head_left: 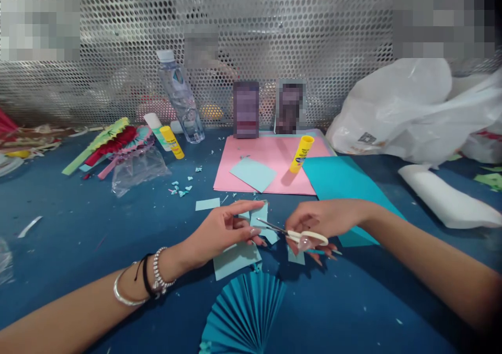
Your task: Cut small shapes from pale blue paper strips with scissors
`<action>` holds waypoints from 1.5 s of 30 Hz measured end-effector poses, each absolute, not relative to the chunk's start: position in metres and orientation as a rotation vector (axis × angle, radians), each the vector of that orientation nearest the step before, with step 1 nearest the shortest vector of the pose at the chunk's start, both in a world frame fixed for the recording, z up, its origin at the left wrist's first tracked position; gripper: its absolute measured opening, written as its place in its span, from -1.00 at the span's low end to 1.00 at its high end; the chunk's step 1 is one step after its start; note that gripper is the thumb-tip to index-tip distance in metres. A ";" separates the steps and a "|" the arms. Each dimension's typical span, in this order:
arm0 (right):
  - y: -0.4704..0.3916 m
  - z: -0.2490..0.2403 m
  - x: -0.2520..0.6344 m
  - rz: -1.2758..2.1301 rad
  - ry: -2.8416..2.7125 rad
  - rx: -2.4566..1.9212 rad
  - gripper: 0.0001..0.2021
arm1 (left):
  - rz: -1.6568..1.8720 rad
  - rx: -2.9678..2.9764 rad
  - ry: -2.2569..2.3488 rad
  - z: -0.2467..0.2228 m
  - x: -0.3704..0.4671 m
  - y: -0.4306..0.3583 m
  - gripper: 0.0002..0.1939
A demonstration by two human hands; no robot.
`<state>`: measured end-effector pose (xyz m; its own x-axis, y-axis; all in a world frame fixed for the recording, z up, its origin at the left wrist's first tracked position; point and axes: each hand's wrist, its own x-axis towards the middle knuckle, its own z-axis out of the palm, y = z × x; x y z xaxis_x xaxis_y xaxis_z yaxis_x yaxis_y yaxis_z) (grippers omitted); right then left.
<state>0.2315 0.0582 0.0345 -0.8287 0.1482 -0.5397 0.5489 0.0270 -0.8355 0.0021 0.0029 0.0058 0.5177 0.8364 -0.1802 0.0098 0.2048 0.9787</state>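
My left hand [231, 226] pinches a small piece of light blue paper [259, 214] between thumb and fingers. White-handled scissors [308, 239] sit in my right hand [314, 223], fingers through the loops. Their blades point left and reach the edge of the held paper. Under and around my hands lie more light blue pieces: a larger sheet [237, 262], a small square [296, 255] and a strip [207, 204]. Just in front of me a pleated teal paper fan [245, 312] lies spread on the blue table.
Pink sheets [225, 171] carry a light blue card [253, 174] and an upright yellow glue stick [301, 154]. Teal paper [353, 179] lies to the right. Behind stand two phones [246, 109] and a water bottle [181, 98]. Folded fans [113, 145] are left, a white plastic bag [396, 108] right.
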 end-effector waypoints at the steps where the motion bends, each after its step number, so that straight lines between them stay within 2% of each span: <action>1: 0.058 0.034 0.230 -1.866 2.030 0.729 -0.69 | 0.674 1.231 0.854 0.006 0.002 0.003 -0.53; 16: 0.061 0.018 0.229 -1.976 1.988 0.778 -0.68 | 0.562 1.323 0.804 0.006 -0.001 0.007 -0.52; 45: 0.060 0.018 0.231 -1.893 2.080 0.751 -0.68 | 0.549 1.340 0.777 0.007 -0.001 0.006 -0.54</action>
